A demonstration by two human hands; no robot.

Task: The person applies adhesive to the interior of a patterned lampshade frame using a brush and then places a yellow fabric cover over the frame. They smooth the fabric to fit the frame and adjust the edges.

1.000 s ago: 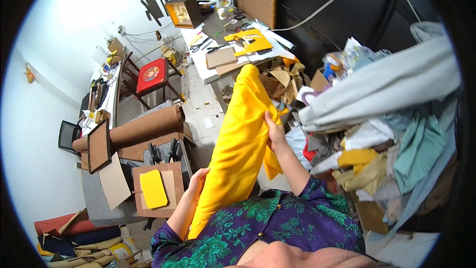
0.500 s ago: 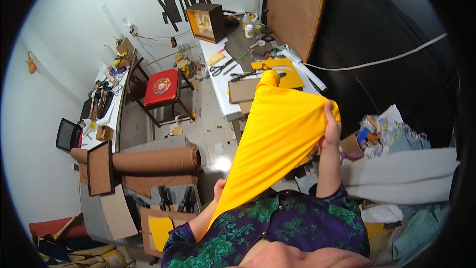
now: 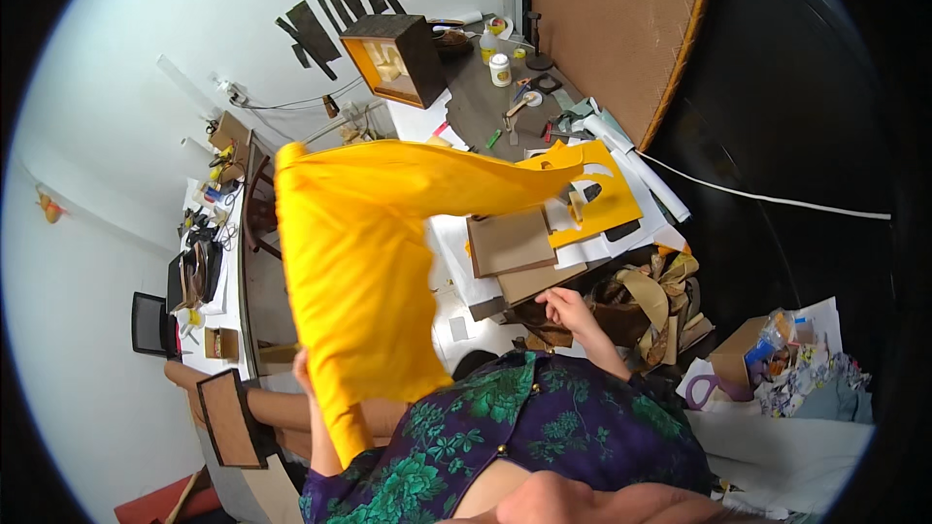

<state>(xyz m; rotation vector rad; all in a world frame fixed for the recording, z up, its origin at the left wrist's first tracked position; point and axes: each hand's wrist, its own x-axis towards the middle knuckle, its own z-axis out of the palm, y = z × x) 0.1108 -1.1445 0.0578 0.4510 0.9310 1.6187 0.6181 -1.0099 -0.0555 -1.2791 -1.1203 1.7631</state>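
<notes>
While the yellow cloth (image 3: 359, 272) billowed over the table (image 3: 456, 281), the left hand (image 3: 303, 369) pinched its lower edge; the right hand (image 3: 566, 309) hung free, fingers loosely apart, near brown boards (image 3: 510, 243). Best handled by taking a second corner, keeping the cloth taut.
</notes>
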